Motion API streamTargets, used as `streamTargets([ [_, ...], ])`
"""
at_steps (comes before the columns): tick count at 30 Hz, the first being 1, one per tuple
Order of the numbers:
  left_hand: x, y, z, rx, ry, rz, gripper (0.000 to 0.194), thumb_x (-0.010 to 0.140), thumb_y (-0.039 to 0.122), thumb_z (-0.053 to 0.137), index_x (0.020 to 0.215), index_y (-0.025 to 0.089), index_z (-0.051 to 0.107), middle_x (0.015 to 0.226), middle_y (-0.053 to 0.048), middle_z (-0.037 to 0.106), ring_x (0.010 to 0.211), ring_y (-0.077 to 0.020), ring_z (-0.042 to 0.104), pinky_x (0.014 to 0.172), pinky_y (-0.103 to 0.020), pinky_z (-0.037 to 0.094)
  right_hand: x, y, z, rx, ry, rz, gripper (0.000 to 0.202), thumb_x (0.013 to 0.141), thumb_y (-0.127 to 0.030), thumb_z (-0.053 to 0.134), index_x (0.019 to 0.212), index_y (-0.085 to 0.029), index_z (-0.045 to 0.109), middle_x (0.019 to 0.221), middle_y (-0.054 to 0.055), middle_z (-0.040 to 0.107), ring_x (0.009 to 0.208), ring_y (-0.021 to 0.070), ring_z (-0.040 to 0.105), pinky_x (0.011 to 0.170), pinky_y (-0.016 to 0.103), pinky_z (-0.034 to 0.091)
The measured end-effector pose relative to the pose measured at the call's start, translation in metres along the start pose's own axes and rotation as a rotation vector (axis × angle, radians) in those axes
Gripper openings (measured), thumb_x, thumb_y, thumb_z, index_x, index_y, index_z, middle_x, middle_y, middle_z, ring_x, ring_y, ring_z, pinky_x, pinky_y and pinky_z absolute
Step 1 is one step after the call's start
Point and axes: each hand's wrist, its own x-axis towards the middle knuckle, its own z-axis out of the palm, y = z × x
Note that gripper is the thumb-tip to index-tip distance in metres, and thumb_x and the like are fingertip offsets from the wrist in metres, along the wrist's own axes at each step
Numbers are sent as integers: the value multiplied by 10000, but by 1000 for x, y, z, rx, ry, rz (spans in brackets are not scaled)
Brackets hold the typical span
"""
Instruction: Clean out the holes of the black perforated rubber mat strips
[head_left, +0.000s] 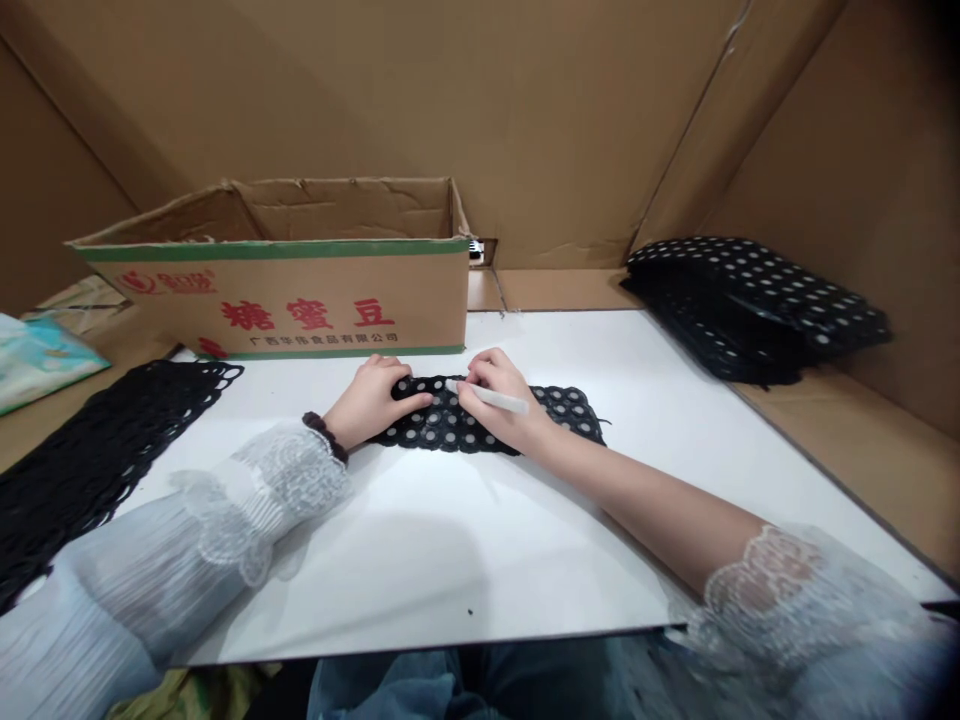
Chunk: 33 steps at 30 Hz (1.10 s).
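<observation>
A strip of black lace with rows of pale round dots [450,437] lies flat on the white tabletop. My left hand [382,400] rests on its left end, fingers and thumb spread over the lace. My right hand [504,400] is closed around a white pen-like tool [499,400], its narrow end pointing left at the upper part of the strip. Whether the tip touches the lace I cannot tell. The strip's right end [570,408] shows past my right hand.
A cardboard box [352,300] with red lettering stands behind the lace. More black lace [82,450] lies at the left by a blue-white plastic packet [49,360]. Folded dotted black lace [750,300] is piled at the back right. Cardboard walls [555,130] enclose the white table [375,580].
</observation>
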Motion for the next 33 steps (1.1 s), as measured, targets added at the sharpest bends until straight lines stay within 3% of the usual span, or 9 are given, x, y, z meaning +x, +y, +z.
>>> streamTargets([
  [3, 0, 3, -5, -112, -82, 8, 327, 781, 459, 441, 641, 163, 461, 626, 5, 474, 648, -150, 450, 628, -255, 334, 6, 7, -2, -45, -117, -53, 209, 782, -283, 449, 639, -168, 549, 954, 63, 570, 981, 204, 450, 872, 356, 317],
  [6, -3, 7, -10, -216, -119, 17, 279, 798, 425, 422, 711, 167, 482, 656, 20, 495, 646, -133, 465, 627, -234, 335, 10, 11, -4, 70, -292, -12, 259, 824, -298, 371, 670, -173, 538, 822, 36, 576, 826, 159, 502, 765, 301, 366],
  [8, -5, 9, -13, -259, -133, 27, 273, 809, 421, 404, 787, 170, 510, 723, 14, 538, 693, -136, 489, 663, -230, 344, 10, 9, -6, 104, -329, -10, 269, 838, -306, 337, 662, -175, 490, 741, 20, 530, 723, 136, 491, 687, 272, 370],
  [14, -9, 10, -13, -188, -163, 42, 333, 838, 420, 339, 666, 168, 472, 593, 25, 482, 575, -118, 445, 582, -226, 313, 7, -4, -11, -4, -329, -64, 247, 853, -266, 293, 641, -185, 390, 703, 19, 457, 733, 139, 452, 705, 276, 353],
  [19, -14, 16, -12, -184, -176, 68, 303, 853, 377, 325, 653, 172, 425, 550, 34, 431, 524, -103, 405, 551, -221, 291, 3, -6, -6, -200, -343, -153, 228, 859, -262, 295, 708, -174, 441, 781, 48, 464, 799, 160, 417, 754, 300, 337],
  [27, -23, 36, -21, -204, -166, 54, 267, 858, 347, 326, 663, 178, 397, 554, 34, 415, 511, -99, 378, 531, -220, 278, -2, -17, 8, -511, -220, -211, 219, 864, -238, 293, 804, -165, 491, 827, 91, 479, 808, 197, 395, 694, 312, 311],
  [30, -20, 33, -21, -206, -144, 22, 284, 857, 370, 321, 659, 178, 387, 562, 35, 418, 526, -102, 390, 538, -222, 287, 2, -14, 2, -436, -192, -186, 202, 848, -241, 319, 781, -167, 495, 818, 84, 489, 807, 196, 403, 709, 318, 316],
  [33, -16, 25, -16, -181, -142, 4, 297, 858, 382, 308, 673, 177, 417, 612, 14, 477, 586, -125, 435, 581, -238, 317, 6, -6, -9, -166, -265, -59, 244, 823, -215, 325, 635, -176, 476, 720, 44, 500, 763, 171, 427, 727, 306, 340],
])
